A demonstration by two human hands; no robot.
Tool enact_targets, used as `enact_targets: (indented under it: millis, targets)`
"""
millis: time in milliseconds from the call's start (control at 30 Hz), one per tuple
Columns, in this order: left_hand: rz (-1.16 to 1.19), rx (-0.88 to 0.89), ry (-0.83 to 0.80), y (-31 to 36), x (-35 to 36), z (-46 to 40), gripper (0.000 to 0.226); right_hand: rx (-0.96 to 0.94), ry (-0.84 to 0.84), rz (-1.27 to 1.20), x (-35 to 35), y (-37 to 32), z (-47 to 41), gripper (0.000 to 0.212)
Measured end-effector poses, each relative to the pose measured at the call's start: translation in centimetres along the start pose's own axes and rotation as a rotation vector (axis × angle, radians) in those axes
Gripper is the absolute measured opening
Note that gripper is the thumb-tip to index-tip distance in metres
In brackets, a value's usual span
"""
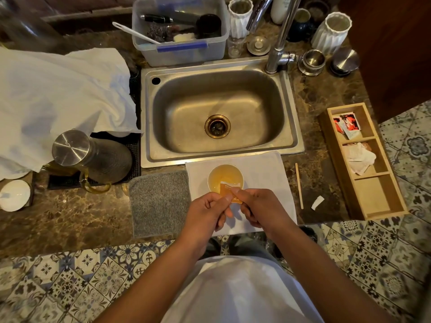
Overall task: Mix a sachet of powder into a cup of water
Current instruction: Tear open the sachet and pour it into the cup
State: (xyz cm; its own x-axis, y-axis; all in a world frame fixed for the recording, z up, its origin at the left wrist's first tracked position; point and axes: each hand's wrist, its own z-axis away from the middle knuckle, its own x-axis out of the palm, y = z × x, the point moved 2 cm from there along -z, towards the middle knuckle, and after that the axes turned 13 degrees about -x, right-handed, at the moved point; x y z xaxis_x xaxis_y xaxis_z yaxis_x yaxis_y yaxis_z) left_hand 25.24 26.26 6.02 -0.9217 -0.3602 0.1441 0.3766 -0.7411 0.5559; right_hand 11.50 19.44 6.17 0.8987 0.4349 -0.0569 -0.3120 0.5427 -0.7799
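At lower centre, an orange sachet point(229, 191) is pinched by both the left hand point(207, 209) and the right hand point(257, 209) over the cup point(225, 177); powder could be spilled onto the white cloth point(268, 173) if it is tilted off-rim.

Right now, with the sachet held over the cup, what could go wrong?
Both the left hand and the right hand pinch the orange sachet at the cup's near rim, so powder could spill onto the white cloth. The wooden stirrer lies off to the right; reaching across might knock the cup.
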Motion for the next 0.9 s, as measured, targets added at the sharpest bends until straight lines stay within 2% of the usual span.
enact_targets:
  millis: [200,333,500,667,800,900]
  targets:
    - [0.047,-0.013,0.021,0.0,0.1,-0.1,0.023,-0.032,-0.001,0.012,0.6,0.1,0.1,0.048]
    - [0.044,-0.032,0.045,-0.1,0.1,-0.3,0.021,-0.129,-0.061,0.02,0.5,0.1,0.1,0.038]
    - [-0.036,-0.021,0.052,-0.4,0.2,-0.2,0.02,-0.129,-0.087,0.124,-0.2,0.2,-0.2,0.035]
    - [-0.086,0.057,0.049,-0.3,1.0,0.1,0.023,-0.171,-0.098,0.05,-1.1,0.7,0.0,0.03]
    - [-0.155,0.112,0.009,-0.2,2.9,0.2,0.021,-0.246,-0.029,-0.055,-3.2,1.6,0.8,0.02]
    - [-0.226,0.122,-0.006,-0.3,4.8,-0.3,0.027,-0.245,0.054,-0.119,-5.4,2.8,1.6,0.025]
